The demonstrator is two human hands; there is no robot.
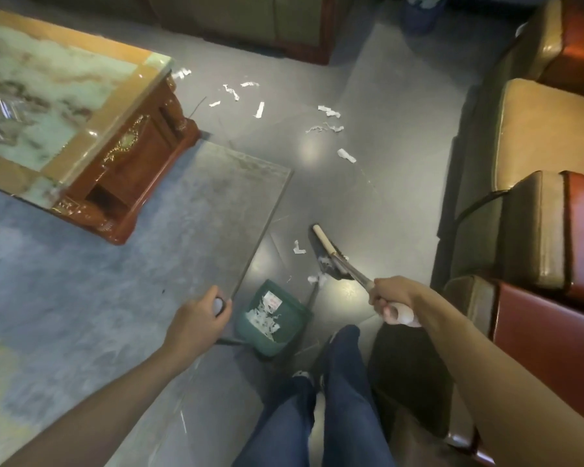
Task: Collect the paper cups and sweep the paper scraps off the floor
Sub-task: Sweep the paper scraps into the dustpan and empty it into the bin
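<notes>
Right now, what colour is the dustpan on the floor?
Dark green, holding white paper scraps; the dustpan shows in the head view.

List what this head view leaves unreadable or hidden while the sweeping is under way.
- Dustpan handle top: covered by the left hand.
- Red label inside the dustpan: too small to read.
- Broom bristles: foreshortened, partly behind the handle and scraps.
- Paper cups: none in view.
- Dark object at the top edge: cut off and blurred.
- Feet: hidden by the legs.

White paper scraps (pixel 327 128) lie scattered over the grey floor at upper centre of the frame, and a small clump (pixel 317 279) sits beside the broom head (pixel 332 261) at centre. More shreds fill the green dustpan (pixel 272 320) at lower centre.
</notes>
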